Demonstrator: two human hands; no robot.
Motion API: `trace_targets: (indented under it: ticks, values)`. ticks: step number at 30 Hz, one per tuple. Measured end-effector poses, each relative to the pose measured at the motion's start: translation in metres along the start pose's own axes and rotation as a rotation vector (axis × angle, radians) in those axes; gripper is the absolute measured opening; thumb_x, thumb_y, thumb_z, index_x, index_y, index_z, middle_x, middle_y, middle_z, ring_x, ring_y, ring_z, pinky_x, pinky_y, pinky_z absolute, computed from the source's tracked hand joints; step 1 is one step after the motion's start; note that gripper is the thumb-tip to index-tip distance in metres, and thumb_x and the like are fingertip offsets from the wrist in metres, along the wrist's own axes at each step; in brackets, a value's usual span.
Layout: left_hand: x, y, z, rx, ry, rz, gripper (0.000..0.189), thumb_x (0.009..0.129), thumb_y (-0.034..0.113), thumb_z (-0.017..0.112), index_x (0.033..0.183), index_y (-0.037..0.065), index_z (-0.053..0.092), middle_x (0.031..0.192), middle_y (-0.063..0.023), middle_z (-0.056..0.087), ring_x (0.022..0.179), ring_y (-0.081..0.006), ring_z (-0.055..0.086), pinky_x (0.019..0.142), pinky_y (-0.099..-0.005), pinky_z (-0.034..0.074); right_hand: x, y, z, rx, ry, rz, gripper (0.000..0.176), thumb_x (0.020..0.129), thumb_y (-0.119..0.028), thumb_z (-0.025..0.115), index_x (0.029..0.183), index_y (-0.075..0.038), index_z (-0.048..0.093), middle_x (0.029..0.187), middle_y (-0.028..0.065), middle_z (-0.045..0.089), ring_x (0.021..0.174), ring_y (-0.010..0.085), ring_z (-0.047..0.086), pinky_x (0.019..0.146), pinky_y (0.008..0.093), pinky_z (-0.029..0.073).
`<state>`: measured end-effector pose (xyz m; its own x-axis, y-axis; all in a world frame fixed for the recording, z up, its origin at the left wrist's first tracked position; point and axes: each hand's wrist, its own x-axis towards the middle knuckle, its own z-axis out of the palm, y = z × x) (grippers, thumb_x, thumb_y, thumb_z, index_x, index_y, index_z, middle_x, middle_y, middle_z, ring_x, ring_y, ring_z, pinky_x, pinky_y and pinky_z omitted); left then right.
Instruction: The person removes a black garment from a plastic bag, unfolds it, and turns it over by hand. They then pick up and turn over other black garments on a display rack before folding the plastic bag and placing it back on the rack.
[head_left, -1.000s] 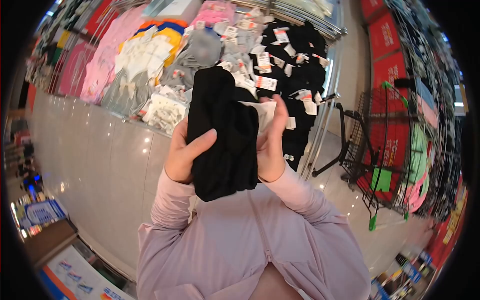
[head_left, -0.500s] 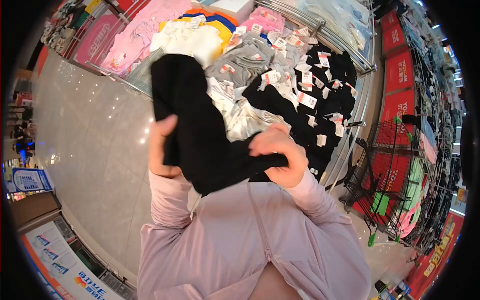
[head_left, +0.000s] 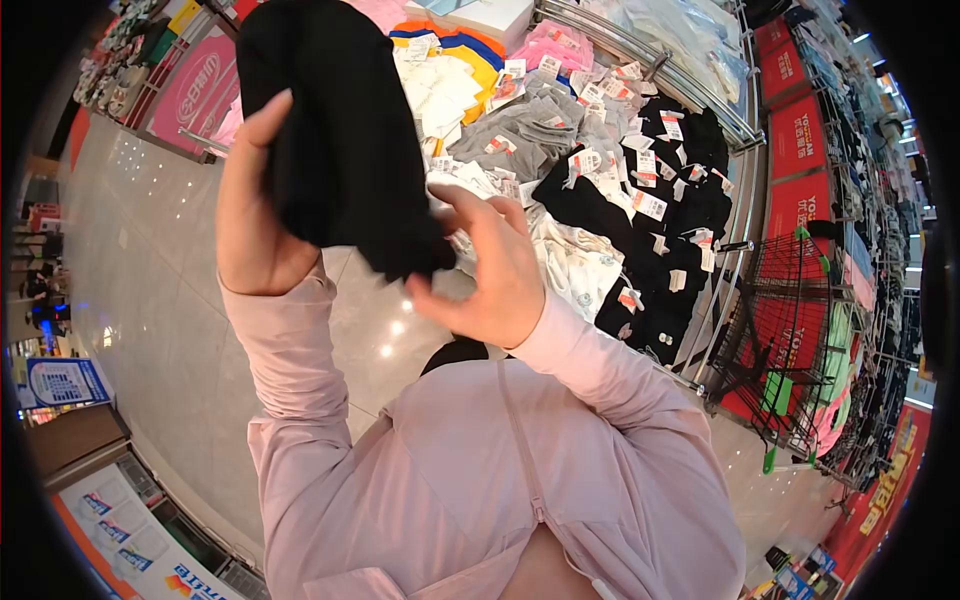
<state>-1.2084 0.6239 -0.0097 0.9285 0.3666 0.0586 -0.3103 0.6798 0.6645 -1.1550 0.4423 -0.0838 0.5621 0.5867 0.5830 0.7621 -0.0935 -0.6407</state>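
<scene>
A folded piece of black clothing [head_left: 335, 130] is raised in front of me at the upper left; its exact kind does not show. My left hand [head_left: 262, 215] supports it from the left and below, thumb up along its near face and the other fingers hidden behind it. At its lower right end, my right hand [head_left: 490, 265] has curled fingers and thumb on either side of the cloth, which is smeared by motion there. Beyond my right hand lie white garments [head_left: 575, 262] and a spread of black garments [head_left: 665, 290] with white and red tags.
Grey garments [head_left: 530, 130], yellow and white ones [head_left: 440, 90] and pink ones [head_left: 555, 48] cover the display table, edged by a metal rail [head_left: 735, 210]. A black wire shopping cart [head_left: 775, 340] stands at right beside red panels [head_left: 797, 130]. Tiled floor [head_left: 170, 290] stretches left.
The black clothing has gone up and left and is folded more compactly, no longer stretched out between both hands. My right hand has shifted left and turned, and my left hand has risen.
</scene>
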Motion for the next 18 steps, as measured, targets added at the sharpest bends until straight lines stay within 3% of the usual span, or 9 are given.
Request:
trace_targets:
  ticks: [1,2,3,5,8,12,15,17,18]
  values:
    - [0.004,0.006,-0.001,0.005,-0.04,0.067,0.032,0.091,0.017,0.042,0.114,-0.003,0.05,0.109,-0.0145,0.058,0.096,-0.0223,0.06,0.084,-0.0344,0.05,0.001,0.001,0.006,-0.061,0.035,-0.004,0.052,0.06,-0.011,0.07,0.107,0.0,0.052,0.086,0.0097,0.059,0.085,0.0254,0.056,0.077,0.0327,0.039]
    - [0.005,0.01,-0.002,0.089,-0.003,0.132,0.031,0.092,0.016,0.041,0.115,-0.005,0.048,0.111,-0.0146,0.057,0.095,-0.0219,0.06,0.082,-0.0326,0.051,0.006,0.004,0.007,-0.116,0.137,-0.013,0.028,0.06,-0.004,0.063,0.088,-0.001,0.059,0.078,0.009,0.057,0.072,0.0261,0.055,0.073,0.0354,0.039]
    - [0.007,0.013,-0.002,0.12,0.01,0.116,0.031,0.092,0.016,0.041,0.114,-0.005,0.049,0.11,-0.0143,0.058,0.094,-0.0216,0.061,0.081,-0.032,0.051,0.007,0.014,0.005,-0.202,0.162,-0.007,0.025,0.06,-0.003,0.062,0.085,-0.001,0.058,0.08,0.0098,0.058,0.076,0.0268,0.055,0.073,0.0361,0.039]
    - [0.012,0.013,0.004,0.177,0.034,0.071,0.03,0.092,0.015,0.042,0.112,-0.005,0.05,0.107,-0.0138,0.059,0.093,-0.0209,0.061,0.08,-0.0306,0.051,0.008,0.029,-0.002,-0.255,0.153,0.088,0.033,0.061,-0.004,0.059,0.094,-0.004,0.055,0.082,0.0087,0.057,0.081,0.0267,0.054,0.078,0.0377,0.037]
    - [0.024,-0.001,0.013,0.136,-0.015,0.048,0.029,0.092,0.014,0.042,0.11,-0.006,0.052,0.103,-0.0137,0.061,0.091,-0.0202,0.062,0.076,-0.0296,0.053,0.022,0.04,-0.017,-0.281,0.147,0.038,0.039,0.064,-0.006,0.061,0.102,-0.002,0.053,0.09,0.012,0.057,0.088,0.0291,0.054,0.084,0.038,0.036]
    - [0.036,-0.017,0.044,0.095,-0.101,0.03,0.024,0.091,0.013,0.046,0.101,-0.008,0.055,0.095,-0.0127,0.063,0.087,-0.0188,0.063,0.073,-0.0286,0.053,0.05,0.029,-0.016,-0.03,0.398,0.052,0.05,0.067,-0.011,0.066,0.113,0.001,0.049,0.1,0.0155,0.058,0.096,0.0289,0.054,0.089,0.0389,0.034]
    - [0.044,-0.027,0.07,0.115,-0.052,0.076,0.021,0.089,0.012,0.05,0.096,-0.007,0.055,0.09,-0.0111,0.063,0.084,-0.0183,0.063,0.071,-0.0278,0.053,0.06,0.049,-0.022,0.072,0.288,0.087,0.052,0.069,-0.014,0.068,0.115,0.002,0.049,0.103,0.016,0.058,0.095,0.0268,0.056,0.086,0.0355,0.038]
    - [0.052,-0.034,0.08,0.15,-0.05,0.123,0.018,0.087,0.011,0.053,0.092,-0.006,0.056,0.088,-0.0105,0.062,0.084,-0.0177,0.063,0.071,-0.0278,0.053,0.056,0.066,-0.03,0.324,0.12,0.236,0.049,0.071,-0.014,0.068,0.114,0.002,0.05,0.103,0.016,0.058,0.091,0.0241,0.058,0.082,0.0325,0.042]
    - [0.059,-0.038,0.08,0.191,-0.013,0.176,0.026,0.086,0.012,0.055,0.101,-0.009,0.052,0.092,-0.013,0.06,0.089,-0.0191,0.061,0.074,-0.0296,0.053,0.057,0.065,-0.033,0.507,0.144,0.282,0.041,0.077,-0.012,0.063,0.113,0.002,0.05,0.103,0.0127,0.059,0.089,0.0195,0.057,0.08,0.0293,0.043]
